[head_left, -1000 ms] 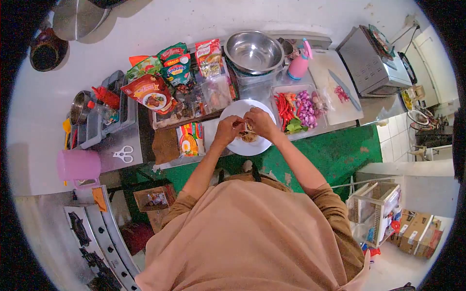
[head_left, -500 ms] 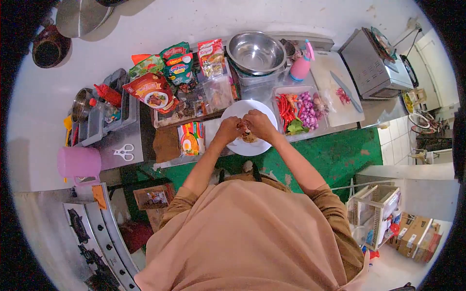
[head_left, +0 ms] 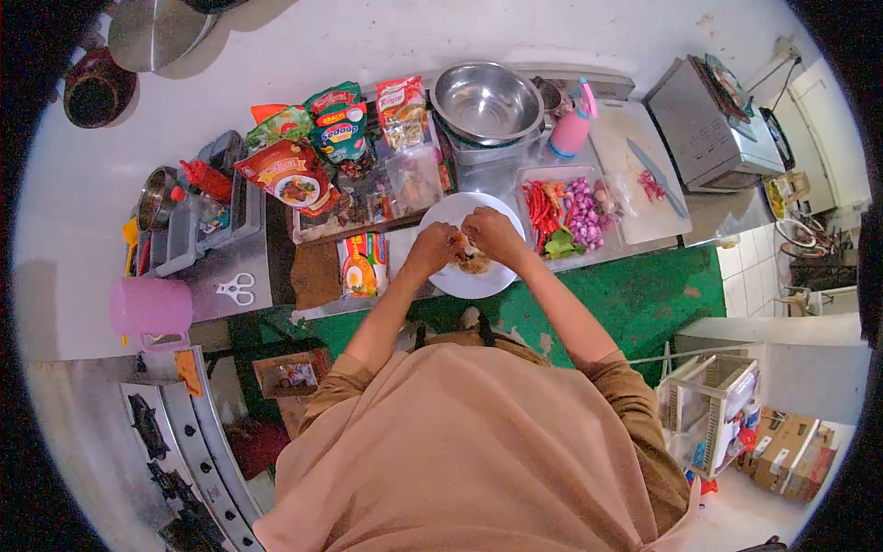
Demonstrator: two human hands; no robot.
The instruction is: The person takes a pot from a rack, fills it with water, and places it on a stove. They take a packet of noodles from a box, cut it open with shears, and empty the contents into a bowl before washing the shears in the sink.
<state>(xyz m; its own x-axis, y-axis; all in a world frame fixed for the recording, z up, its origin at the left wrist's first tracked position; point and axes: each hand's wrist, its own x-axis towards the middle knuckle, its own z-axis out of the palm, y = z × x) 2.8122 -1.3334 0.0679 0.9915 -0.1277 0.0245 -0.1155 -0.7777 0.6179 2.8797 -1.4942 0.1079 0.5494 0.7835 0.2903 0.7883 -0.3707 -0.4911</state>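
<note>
Over a white plate (head_left: 458,207) at the counter's front edge, my two hands meet with fingertips close together. My left hand (head_left: 434,249) is closed, pinching a brownish piece of food that looks like meat. Facing it, my right hand (head_left: 495,235) pinches the same food from the other side. A small pile of light-brown shreds (head_left: 473,262) lies on the plate beneath the fingers. My knuckles hide much of the held piece. Right of the plate, a clear tray holds red chilies (head_left: 543,210), shallots (head_left: 583,210) and green leaves (head_left: 560,244).
A white cutting board (head_left: 635,138) with a knife (head_left: 655,175) lies at right, near a microwave (head_left: 713,129). Behind the plate stand a steel bowl (head_left: 487,103) and a pink spray bottle (head_left: 571,133). Seasoning packets (head_left: 287,177), scissors (head_left: 239,288) and a pink pitcher (head_left: 150,308) are left.
My fingers have shifted slightly on the food, and more of the pale shreds shows below them. Both hands stay over the plate.
</note>
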